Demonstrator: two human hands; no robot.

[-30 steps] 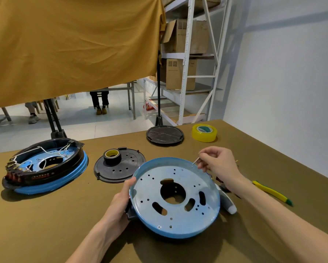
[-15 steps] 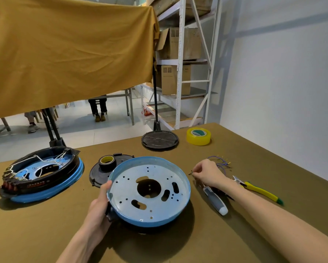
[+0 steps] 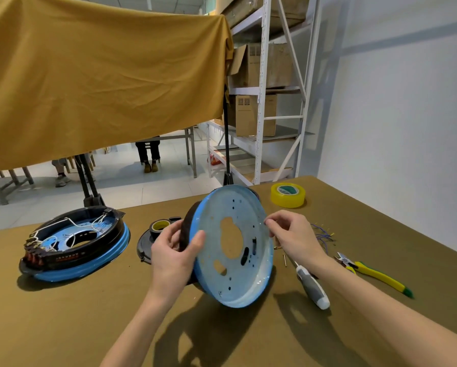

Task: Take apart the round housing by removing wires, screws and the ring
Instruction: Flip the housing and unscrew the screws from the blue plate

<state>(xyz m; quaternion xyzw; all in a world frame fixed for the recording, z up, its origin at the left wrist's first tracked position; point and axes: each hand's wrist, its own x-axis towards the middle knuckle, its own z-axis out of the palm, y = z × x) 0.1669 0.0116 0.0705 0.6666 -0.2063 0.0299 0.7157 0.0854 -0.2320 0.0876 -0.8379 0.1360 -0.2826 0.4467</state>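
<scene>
I hold the blue housing (image 3: 232, 245) tilted, left hand (image 3: 173, 254) gripping its rim, right hand (image 3: 292, 235) pinching the edge; wires (image 3: 322, 234) lie removed, black ring (image 3: 186, 234) seemingly remains.

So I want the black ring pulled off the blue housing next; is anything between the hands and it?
No. The left hand already grips housing and black ring; right hand is on the rim.

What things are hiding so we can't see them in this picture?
All in the head view:
- Back of the blue housing: turned away, partly behind the left hand.
- Right hand fingertips: whether they pinch anything is too small to tell.
- Screwdriver tip: behind the right wrist.
</scene>
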